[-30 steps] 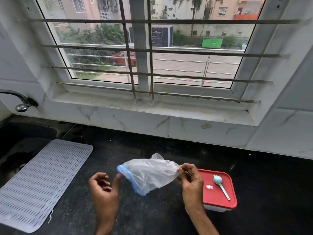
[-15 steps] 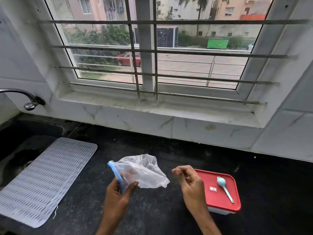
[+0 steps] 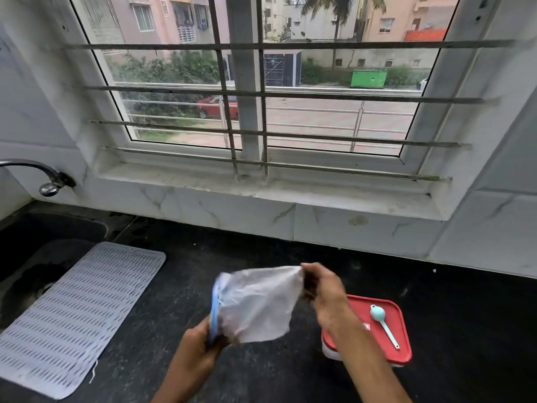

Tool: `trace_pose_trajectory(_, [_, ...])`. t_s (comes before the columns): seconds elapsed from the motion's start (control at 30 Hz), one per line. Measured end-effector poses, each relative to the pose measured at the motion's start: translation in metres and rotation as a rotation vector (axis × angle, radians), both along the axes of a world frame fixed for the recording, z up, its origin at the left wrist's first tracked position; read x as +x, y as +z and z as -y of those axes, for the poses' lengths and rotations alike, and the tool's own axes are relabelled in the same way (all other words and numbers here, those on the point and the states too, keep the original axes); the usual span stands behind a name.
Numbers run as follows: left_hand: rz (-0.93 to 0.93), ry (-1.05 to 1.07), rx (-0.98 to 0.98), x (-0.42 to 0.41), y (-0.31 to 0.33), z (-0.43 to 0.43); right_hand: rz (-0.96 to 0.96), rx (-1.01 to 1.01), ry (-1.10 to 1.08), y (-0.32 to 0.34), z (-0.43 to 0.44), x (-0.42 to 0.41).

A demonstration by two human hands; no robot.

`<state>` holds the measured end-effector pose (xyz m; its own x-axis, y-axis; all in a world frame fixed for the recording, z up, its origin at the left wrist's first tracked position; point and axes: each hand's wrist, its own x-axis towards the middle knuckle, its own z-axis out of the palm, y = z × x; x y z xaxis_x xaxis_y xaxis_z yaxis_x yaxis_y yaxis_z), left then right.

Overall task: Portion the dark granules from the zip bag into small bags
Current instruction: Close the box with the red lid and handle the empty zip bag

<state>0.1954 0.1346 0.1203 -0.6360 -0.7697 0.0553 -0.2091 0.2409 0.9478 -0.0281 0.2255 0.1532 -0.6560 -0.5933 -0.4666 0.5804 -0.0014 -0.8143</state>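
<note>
A clear zip bag (image 3: 257, 303) with a blue zip strip hangs stretched above the black counter (image 3: 465, 315), and it looks empty. My left hand (image 3: 200, 347) grips its blue zip end at the lower left. My right hand (image 3: 322, 289) pinches the bag's far upper corner. No dark granules show anywhere. A white box with a red lid (image 3: 398, 341) sits just right of my right wrist, and a small light-blue scoop (image 3: 383, 324) lies on that lid.
A grey perforated mat (image 3: 75, 312) lies over the edge of the dark sink (image 3: 43, 228) at the left, under a metal tap (image 3: 49, 184). A white marble sill and barred window run along the back.
My right hand has taken hold of the bag's far corner again and pulled it out flat. My left hand keeps the zip end. The camera has tilted slightly.
</note>
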Motion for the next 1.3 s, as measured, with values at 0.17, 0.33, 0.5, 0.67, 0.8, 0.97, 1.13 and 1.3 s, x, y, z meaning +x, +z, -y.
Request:
trace_pose_trajectory(0.17, [-0.064, 0.013, 0.194, 0.017, -0.007, 0.005, -0.044, -0.013, 0.01, 0.012, -0.018, -0.022])
trace_pose_trajectory(0.33, [-0.174, 0.004, 0.224, 0.012, -0.011, 0.003, -0.387, 0.141, 0.286, -0.016, -0.025, 0.017])
trace_pose_trajectory(0.5, [-0.183, -0.139, 0.275, 0.007, -0.008, -0.001, -0.327, 0.045, 0.393, -0.036, -0.027, 0.046])
trace_pose_trajectory(0.67, [-0.214, -0.134, 0.33, 0.021, -0.013, 0.015, -0.461, 0.076, 0.163, -0.04, -0.036, 0.031])
trace_pose_trajectory(0.8, [-0.196, -0.261, 0.483, 0.031, -0.012, 0.022, -0.748, 0.134, 0.131, -0.053, -0.043, 0.032])
trace_pose_trajectory(0.97, [-0.043, 0.007, 0.481, 0.01, -0.014, 0.031, -0.974, 0.059, 0.315, -0.06, -0.047, 0.035])
trace_pose_trajectory(1.13, [-0.082, 0.298, 0.358, -0.006, -0.013, 0.037, -1.085, 0.041, 0.431, -0.072, -0.052, 0.037])
trace_pose_trajectory(1.3, [-0.275, 0.382, 0.662, 0.005, -0.014, 0.047, -1.102, 0.077, 0.357, -0.073, -0.055, 0.033])
